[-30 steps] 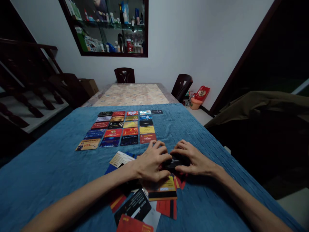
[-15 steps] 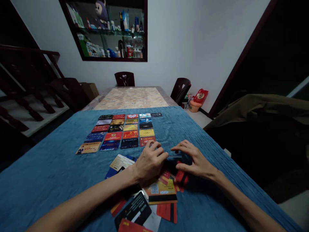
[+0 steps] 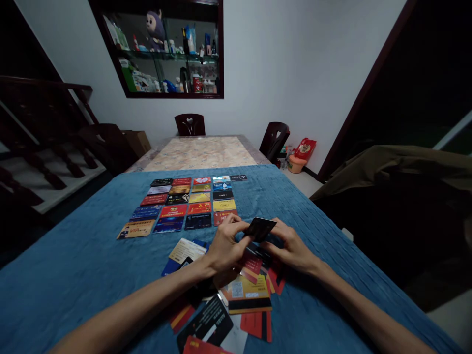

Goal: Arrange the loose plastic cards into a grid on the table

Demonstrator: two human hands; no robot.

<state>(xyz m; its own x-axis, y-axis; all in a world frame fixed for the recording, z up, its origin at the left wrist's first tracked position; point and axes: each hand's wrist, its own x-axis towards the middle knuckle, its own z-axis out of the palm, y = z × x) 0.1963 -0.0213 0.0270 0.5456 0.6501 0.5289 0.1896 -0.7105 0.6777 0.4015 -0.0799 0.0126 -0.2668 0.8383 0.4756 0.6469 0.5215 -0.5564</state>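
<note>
A black card [image 3: 261, 228] is held tilted above a loose pile of cards. My left hand [image 3: 228, 244] pinches its left side between thumb and fingers. At the card's right edge, my right hand [image 3: 293, 247] grips it with closed fingers, the fingertips partly hidden behind it. Under my hands lie a dark red card [image 3: 251, 264], a gold card with a QR code [image 3: 249, 295], a black card with white print [image 3: 206, 322] and a red card with a black stripe [image 3: 257, 324]. My left forearm hides part of the pile.
Beyond my hands, several cards lie face up in columns, among them a gold VIP card [image 3: 136, 229] and a dark card [image 3: 239, 178] at the far right. A blue cloth [image 3: 84, 275] covers the near table. Dark chairs [image 3: 275, 141] stand around it.
The black card, seen edge-on before, is now tilted up so its face shows. My right hand has moved left and closed in on it. The view has shifted slightly.
</note>
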